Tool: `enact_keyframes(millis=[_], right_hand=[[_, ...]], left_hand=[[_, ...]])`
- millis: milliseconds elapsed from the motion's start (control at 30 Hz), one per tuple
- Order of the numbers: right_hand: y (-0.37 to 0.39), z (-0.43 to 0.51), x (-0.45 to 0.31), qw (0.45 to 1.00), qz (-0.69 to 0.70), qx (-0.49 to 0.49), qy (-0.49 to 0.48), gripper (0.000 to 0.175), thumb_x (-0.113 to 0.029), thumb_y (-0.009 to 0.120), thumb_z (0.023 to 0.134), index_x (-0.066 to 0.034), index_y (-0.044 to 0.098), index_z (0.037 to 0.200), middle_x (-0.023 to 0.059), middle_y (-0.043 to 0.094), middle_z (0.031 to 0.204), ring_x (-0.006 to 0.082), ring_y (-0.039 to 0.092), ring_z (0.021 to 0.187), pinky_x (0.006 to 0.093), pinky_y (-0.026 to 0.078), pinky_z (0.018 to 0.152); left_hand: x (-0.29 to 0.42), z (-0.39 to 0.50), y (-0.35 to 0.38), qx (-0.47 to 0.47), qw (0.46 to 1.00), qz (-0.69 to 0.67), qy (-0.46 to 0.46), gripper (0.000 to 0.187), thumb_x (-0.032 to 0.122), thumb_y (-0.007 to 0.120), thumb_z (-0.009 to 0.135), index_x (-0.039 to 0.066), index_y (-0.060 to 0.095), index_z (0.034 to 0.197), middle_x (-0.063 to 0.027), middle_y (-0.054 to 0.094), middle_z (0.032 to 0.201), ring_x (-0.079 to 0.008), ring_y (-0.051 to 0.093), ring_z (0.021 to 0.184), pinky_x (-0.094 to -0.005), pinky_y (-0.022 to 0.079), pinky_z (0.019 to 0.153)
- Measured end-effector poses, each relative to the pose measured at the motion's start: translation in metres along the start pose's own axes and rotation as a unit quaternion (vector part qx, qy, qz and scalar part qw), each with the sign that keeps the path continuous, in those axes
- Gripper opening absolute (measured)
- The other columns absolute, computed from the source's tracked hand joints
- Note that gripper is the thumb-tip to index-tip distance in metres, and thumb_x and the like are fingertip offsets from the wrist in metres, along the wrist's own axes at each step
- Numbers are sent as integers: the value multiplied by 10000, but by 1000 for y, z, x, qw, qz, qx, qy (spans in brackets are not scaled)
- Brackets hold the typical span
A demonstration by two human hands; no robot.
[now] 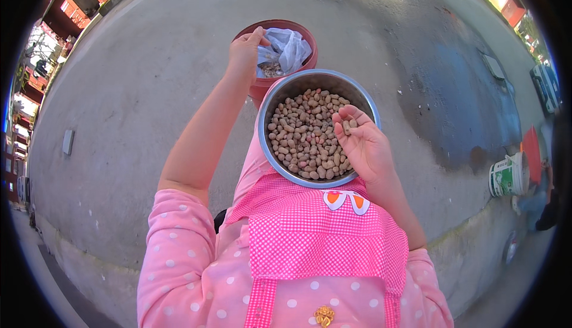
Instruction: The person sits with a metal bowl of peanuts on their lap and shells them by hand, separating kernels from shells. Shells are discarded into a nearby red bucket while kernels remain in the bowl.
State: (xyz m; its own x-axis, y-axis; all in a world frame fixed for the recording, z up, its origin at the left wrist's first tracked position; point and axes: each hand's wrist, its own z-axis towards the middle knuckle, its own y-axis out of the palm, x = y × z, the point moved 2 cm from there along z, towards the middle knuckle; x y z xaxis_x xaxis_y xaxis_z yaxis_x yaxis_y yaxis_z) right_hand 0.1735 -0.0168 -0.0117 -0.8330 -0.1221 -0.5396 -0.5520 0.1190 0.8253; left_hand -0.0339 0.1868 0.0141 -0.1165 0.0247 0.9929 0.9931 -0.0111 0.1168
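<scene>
A steel bowl [373, 100] of unshelled peanuts [308, 136] rests on my lap, over a pink checked apron [308, 243]. My right hand [368, 147] is over the bowl's right side, its curled fingers holding a couple of peanuts [348, 125]. Beyond the bowl stands a red plastic bucket [313, 44] with a whitish plastic bag [290, 48] inside and pale bits, perhaps shells, in it. My left hand [250, 51] is above the bucket's left rim, thumb and fingertips close together. Whether something small is between them cannot be told.
Concrete ground with a wet patch [460, 100] surrounds me. On the right are a white and green bucket [507, 176] lying tilted, a red object [532, 153] and a blurred, partly visible person. A small grey slab [68, 142] lies at the left.
</scene>
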Motion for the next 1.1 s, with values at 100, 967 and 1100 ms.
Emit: enact_keyframes(millis=[100,967,1100], right_hand=[[6,-2,3,999,-34,-16,3,296,79,394,837,7,481,1110,114,524,1074,221,528,1041,320,448,920],[19,-23,27,859,-489,-96,-118,263,-123,448,943,-12,538,1163,-7,505,742,52,460,626,182,397,555],[19,-22,33,786,-568,-100,-224,258,-120,430,949,-15,546,1154,-16,490,705,41,430,604,169,366,537]], left_hand=[[3,-62,20,-83,991,17,108,141,149,627,826,36,644,909,-99,477,1261,-172,490,1055,-315,378,891],[-38,-197,37,-173,984,-38,12,90,104,559,888,41,561,952,20,533,713,-30,456,546,-170,385,472],[-38,-203,37,-126,972,88,180,71,41,551,870,26,568,938,11,547,727,-43,487,610,-183,410,534]])
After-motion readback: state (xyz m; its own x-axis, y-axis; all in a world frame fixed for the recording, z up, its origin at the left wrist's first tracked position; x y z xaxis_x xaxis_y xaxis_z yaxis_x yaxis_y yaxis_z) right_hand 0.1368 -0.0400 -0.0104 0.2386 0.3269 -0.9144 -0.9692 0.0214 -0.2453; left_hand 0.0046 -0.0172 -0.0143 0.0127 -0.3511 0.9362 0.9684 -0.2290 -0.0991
